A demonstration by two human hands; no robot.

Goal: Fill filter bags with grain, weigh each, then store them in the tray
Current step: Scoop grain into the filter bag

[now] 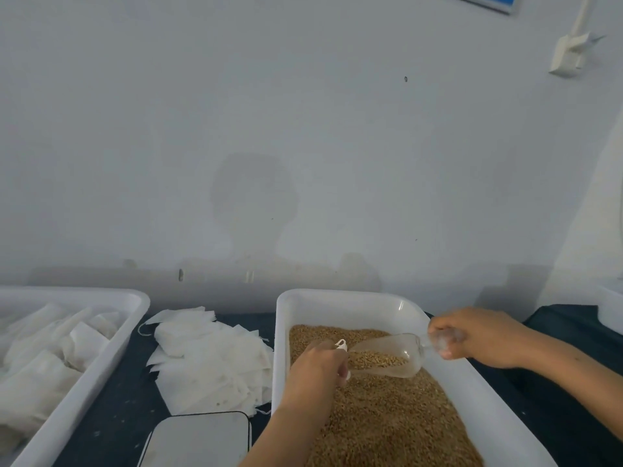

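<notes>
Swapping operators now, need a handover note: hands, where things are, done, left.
Right hand grips the clear scoop, part-full of grain, over the grain tub.
Left hand holds a filter bag at the scoop's mouth.
Empty bags lie piled between the tubs; scale is in front of them, bare.
Tray on the left already holds bags.
Left: finish filling, weigh, store.

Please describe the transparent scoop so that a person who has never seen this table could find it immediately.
Find the white rectangular plastic tub of brown grain on the right of the dark table. Over its far half lies the clear plastic scoop, partly filled with grain; the right hand holds its handle and its mouth points at the left hand. It is the only see-through thing there.
</notes>
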